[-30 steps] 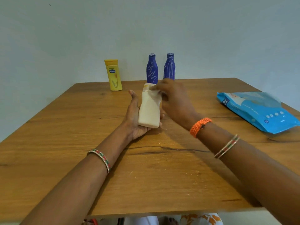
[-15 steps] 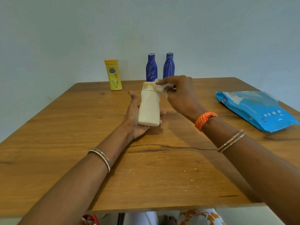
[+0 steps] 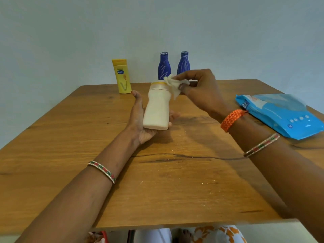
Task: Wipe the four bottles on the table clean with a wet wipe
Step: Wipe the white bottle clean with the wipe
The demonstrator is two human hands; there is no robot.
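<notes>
The cream bottle (image 3: 157, 106) is held up over the middle of the wooden table (image 3: 157, 181), cradled in the left hand (image 3: 140, 120) with thumb up one side and fingertips curling round the other, while the right hand (image 3: 201, 90) pinches a crumpled wet wipe (image 3: 174, 84) just beside its cap. Behind that bottle, along the table's far edge, stand one yellow bottle (image 3: 122, 76) to its left and two blue bottles (image 3: 164, 65) (four bottles in all, one wipe). One blue wipes pack (image 3: 280, 114) lies right of it at the table's right edge, and bare wood stretches from it to the near edge.
</notes>
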